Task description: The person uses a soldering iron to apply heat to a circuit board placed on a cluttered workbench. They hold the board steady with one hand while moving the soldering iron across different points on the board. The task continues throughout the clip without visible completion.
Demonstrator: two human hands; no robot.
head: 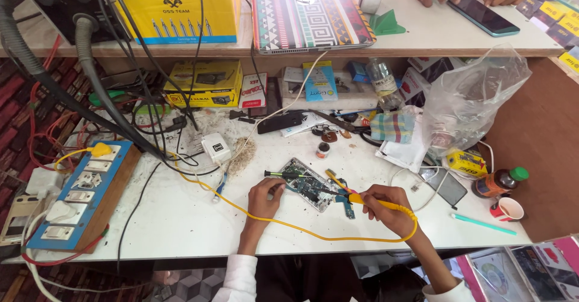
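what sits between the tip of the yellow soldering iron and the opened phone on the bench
Nothing visible: the right hand holds the yellow-handled soldering iron with its tip at the opened phone's green circuit board, while the left hand steadies the phone's near edge.

Two yellow boxes [181,9] [205,83]; one switchboard [81,196]; one laptop [310,9]; one paper cup [508,208]; one plastic bag [476,97]; two worker's hands [265,194] [386,208].

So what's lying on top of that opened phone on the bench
On the opened phone lies a black and green screwdriver, held by the left hand. The right hand holds a yellow soldering iron whose tip reaches its board. The bench surface under the phone is covered.
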